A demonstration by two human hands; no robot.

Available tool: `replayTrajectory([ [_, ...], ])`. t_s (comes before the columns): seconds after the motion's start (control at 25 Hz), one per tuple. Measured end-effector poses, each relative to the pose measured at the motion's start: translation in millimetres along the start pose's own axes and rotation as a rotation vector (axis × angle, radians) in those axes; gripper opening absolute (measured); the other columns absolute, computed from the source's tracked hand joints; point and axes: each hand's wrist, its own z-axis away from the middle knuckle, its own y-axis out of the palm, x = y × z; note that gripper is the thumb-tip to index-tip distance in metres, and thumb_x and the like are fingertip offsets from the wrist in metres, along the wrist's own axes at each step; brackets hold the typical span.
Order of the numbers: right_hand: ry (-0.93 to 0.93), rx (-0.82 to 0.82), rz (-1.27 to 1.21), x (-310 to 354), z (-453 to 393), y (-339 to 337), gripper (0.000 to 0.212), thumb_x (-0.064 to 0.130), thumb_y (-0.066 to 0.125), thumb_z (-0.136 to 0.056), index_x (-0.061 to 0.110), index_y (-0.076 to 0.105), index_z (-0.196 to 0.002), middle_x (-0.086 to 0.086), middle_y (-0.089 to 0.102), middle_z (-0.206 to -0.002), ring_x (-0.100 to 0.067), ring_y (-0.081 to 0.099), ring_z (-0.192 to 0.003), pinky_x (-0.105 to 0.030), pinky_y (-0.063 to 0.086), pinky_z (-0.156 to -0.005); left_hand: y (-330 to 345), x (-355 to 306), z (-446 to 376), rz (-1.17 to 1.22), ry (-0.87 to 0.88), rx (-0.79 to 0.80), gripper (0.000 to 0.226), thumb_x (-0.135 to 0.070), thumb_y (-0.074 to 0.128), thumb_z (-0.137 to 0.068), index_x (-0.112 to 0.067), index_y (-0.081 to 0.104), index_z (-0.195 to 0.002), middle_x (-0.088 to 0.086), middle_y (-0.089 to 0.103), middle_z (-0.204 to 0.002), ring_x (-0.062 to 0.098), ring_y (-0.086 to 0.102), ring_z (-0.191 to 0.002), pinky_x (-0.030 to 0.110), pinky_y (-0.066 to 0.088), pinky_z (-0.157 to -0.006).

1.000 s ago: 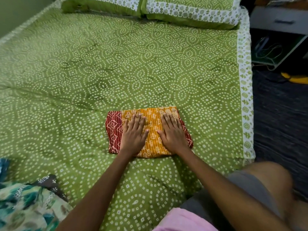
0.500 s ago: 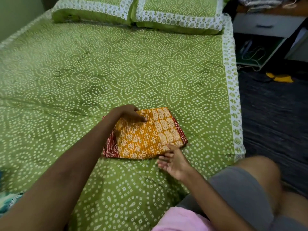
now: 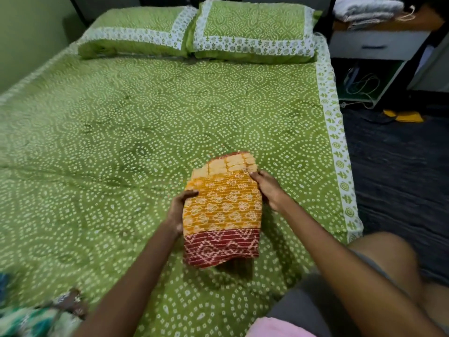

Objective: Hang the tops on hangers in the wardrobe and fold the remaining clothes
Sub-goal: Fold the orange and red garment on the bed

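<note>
Both hands, left hand (image 3: 178,212) and right hand (image 3: 268,190), pinch the side edges of the folded orange-and-red cloth (image 3: 222,210), lifted just above the green bed (image 3: 121,130); unsupported near end sags, so layers may slip and unfold.

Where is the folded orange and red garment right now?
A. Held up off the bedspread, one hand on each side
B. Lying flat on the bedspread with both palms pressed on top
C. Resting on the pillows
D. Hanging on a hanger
A: the folded orange and red garment is lifted above the green bedspread, with the left hand and right hand holding opposite edges.
</note>
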Motion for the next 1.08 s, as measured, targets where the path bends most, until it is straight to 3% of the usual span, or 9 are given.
replayTrajectory([
  [0.16,-0.398,-0.468,0.487,-4,4,-14,0.044,0.019,0.049,-0.094,0.014,0.037,-0.137,-0.007,0.043,-0.137,-0.017,0.053,-0.101,-0.027,0.044,-0.072,10,28,-19,0.145,-0.075,0.051,0.014,-0.014,0.047,-0.075,-0.011,0.052,-0.088,0.008,0.060,-0.070,0.024,0.058,-0.059,0.030,0.046,-0.061],
  [0.28,-0.664,-0.135,0.588,6,18,-6,0.062,0.031,0.049,-0.095,0.025,0.018,-0.149,0.005,0.012,-0.156,-0.017,0.029,-0.136,-0.037,0.031,-0.105,15,29,-17,0.194,-0.042,0.199,0.058,-0.021,0.075,-0.034,-0.011,0.050,-0.086,0.007,0.061,-0.074,0.025,0.062,-0.062,0.032,0.053,-0.061],
  [0.36,-0.506,0.020,0.554,13,22,3,0.071,0.043,0.048,-0.093,0.028,0.009,-0.150,0.007,0.006,-0.157,-0.014,0.013,-0.143,-0.037,0.017,-0.110,19,20,-9,0.208,0.019,0.274,0.085,-0.015,0.080,-0.011,-0.008,0.054,-0.092,0.010,0.067,-0.078,0.028,0.066,-0.065,0.036,0.057,-0.059],
  [0.48,-0.189,0.261,-0.143,27,25,4,0.050,0.036,0.048,-0.095,0.015,0.041,-0.139,-0.008,0.046,-0.141,-0.019,0.051,-0.116,-0.029,0.036,-0.099,17,-3,-2,0.255,0.156,0.306,0.092,-0.015,0.081,-0.008,-0.009,0.057,-0.097,0.011,0.070,-0.080,0.029,0.068,-0.067,0.037,0.057,-0.058],
  [0.6,0.008,0.445,-0.577,17,22,9,0.041,0.031,0.069,-0.077,0.006,0.061,-0.108,-0.009,0.071,-0.093,-0.023,0.068,-0.077,-0.030,0.057,-0.070,3,-9,-26,0.297,0.165,0.219,0.084,-0.017,0.081,-0.011,-0.011,0.055,-0.090,0.009,0.063,-0.085,0.029,0.062,-0.074,0.038,0.054,-0.069],
  [0.68,0.056,0.394,-0.527,-2,10,8,0.062,0.034,0.083,-0.062,0.003,0.059,-0.110,-0.009,0.069,-0.095,-0.031,0.067,-0.084,-0.030,0.057,-0.065,-3,8,-42,0.241,0.105,0.141,0.071,-0.020,0.082,-0.022,-0.013,0.052,-0.086,0.008,0.056,-0.085,0.026,0.057,-0.074,0.036,0.052,-0.069],
  [0.76,0.112,0.309,-0.416,-18,9,4,0.084,0.048,0.083,-0.060,0.003,0.052,-0.124,-0.008,0.062,-0.107,-0.031,0.060,-0.099,-0.033,0.051,-0.081,2,27,-47,0.196,0.005,0.081,0.044,-0.020,0.074,-0.055,-0.010,0.052,-0.092,0.012,0.057,-0.090,0.027,0.057,-0.075,0.039,0.055,-0.068],
  [0.88,0.089,0.180,-0.301,-30,5,-5,0.056,0.042,0.052,-0.092,0.011,0.040,-0.138,0.001,0.045,-0.128,-0.019,0.043,-0.120,-0.032,0.034,-0.100,20,38,-46,0.238,-0.039,0.062,0.015,-0.020,0.049,-0.091,-0.007,0.053,-0.097,0.016,0.068,-0.080,0.031,0.066,-0.066,0.043,0.058,-0.060],
  [1.08,0.277,0.289,-0.442,-52,13,-25,0.053,0.043,0.060,-0.086,0.011,0.049,-0.127,-0.015,0.069,-0.100,-0.028,0.068,-0.084,-0.036,0.058,-0.068,36,37,-48,0.196,0.008,0.048,0.037,-0.038,0.051,-0.093,-0.007,0.053,-0.114,0.022,0.068,-0.096,0.034,0.069,-0.078,0.043,0.058,-0.059],
])
